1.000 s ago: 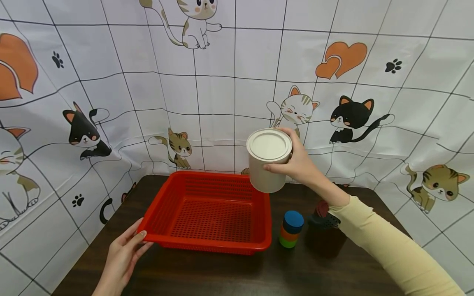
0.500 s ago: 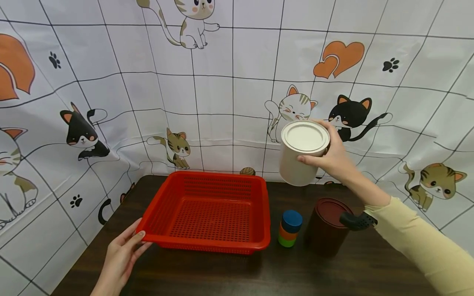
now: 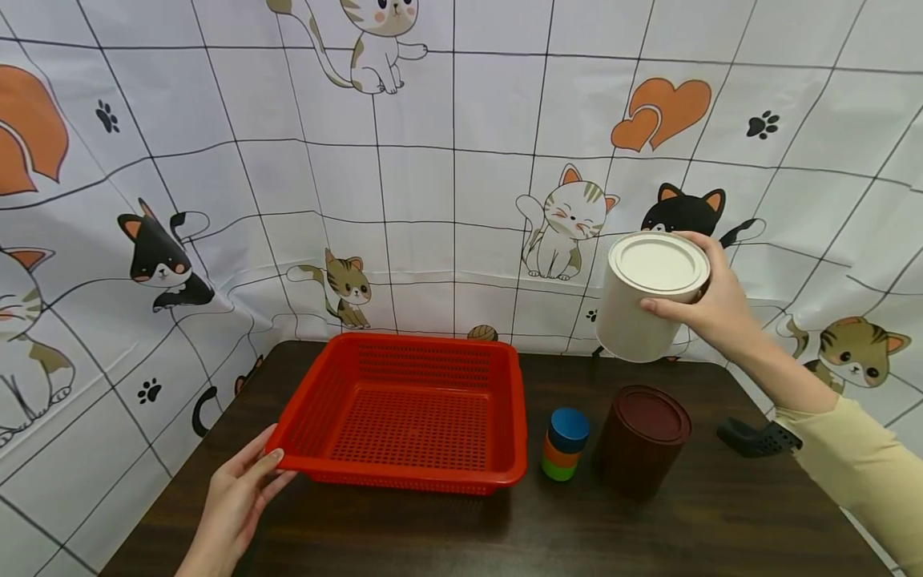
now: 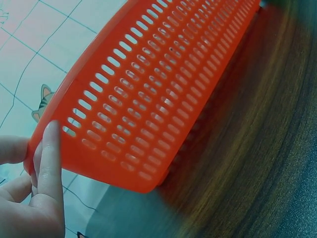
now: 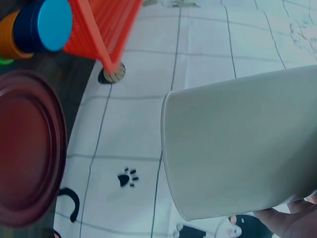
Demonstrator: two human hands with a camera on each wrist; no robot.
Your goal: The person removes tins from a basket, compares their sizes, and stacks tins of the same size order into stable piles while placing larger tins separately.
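Observation:
My right hand [image 3: 710,300] grips a white lidded canister [image 3: 642,312] near its top and holds it up, slightly tilted, over the back right of the table. In the right wrist view the white canister [image 5: 242,148] spans the right side, with fingertips [image 5: 285,218] at its lower edge. On the left, my left hand [image 3: 234,497] pinches the near-left corner of a red plastic basket [image 3: 404,473] between thumb and fingers. The left wrist view shows the slotted basket wall [image 4: 133,109] with that hand [image 4: 37,193] at its rim.
Right of the basket stands a small stack of blue, orange and green [image 3: 565,445]. Beside it is a dark red lidded canister [image 3: 642,441]. All rest on a dark wooden table [image 3: 404,537], with a cat-print sheet [image 3: 461,200] hanging behind. A black strap device [image 3: 757,437] sits at the right wrist.
My right hand has carried the white canister rightward, from above the basket's right edge to behind the dark red canister, which is now uncovered. The left hand and basket have stayed put.

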